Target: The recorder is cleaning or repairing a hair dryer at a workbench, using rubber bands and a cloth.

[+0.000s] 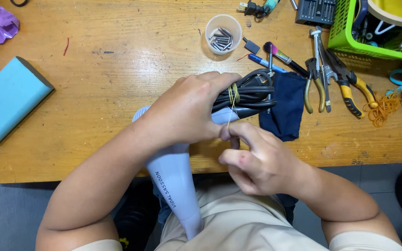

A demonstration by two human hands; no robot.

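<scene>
Here the dryer [175, 183] is gripped over the bench's [94, 83] near edge, barrel pointing at the lap; the left hand [187, 111] clamps its coiled cord [250, 90], the right hand [257, 160] pinches the band [232, 95].

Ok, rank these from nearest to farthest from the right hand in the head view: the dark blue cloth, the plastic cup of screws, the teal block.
From the right hand:
1. Dark blue cloth, just beyond the hand and slightly right, on the table.
2. Plastic cup of screws, farther back, near the table's far edge.
3. Teal block, far off at the table's left end.
</scene>
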